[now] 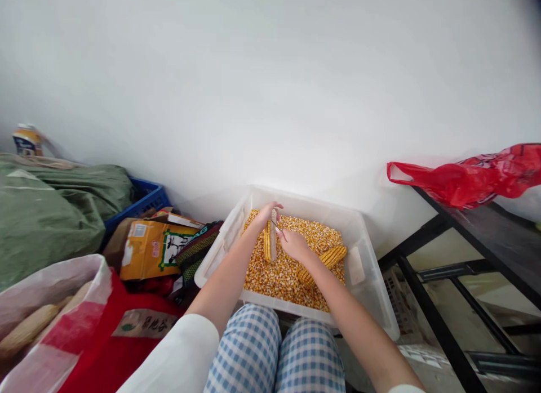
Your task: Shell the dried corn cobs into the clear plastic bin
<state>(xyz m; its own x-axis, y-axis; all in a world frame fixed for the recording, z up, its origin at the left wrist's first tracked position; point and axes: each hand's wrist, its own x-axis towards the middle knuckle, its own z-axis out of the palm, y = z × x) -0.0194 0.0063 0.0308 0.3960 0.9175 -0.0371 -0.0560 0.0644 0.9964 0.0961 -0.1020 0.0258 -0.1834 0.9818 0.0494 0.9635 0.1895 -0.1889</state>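
Note:
My left hand (267, 213) is closed round the upper end of a partly stripped corn cob (269, 248). Yellow kernels cover the cob's left side, while a pale bare strip runs down its right. A thin dark pick-like tool (276, 226) is in my closed right hand (292, 244), its end against the cob near the left fingers; its exact kind is too small to make out. Below both hands, loose corn kernels (270, 283) fill much of a translucent plastic bin (363, 235). An ear of corn (333, 257) lies on them at the right, partly behind my right forearm.
At left are a red and white bag (84, 331) holding cobs, an orange cardboard box (146, 249), a blue crate (147, 199) and a green cloth (51, 213). A black metal frame (439, 303) stands right, with a red plastic bag (473, 176) on top.

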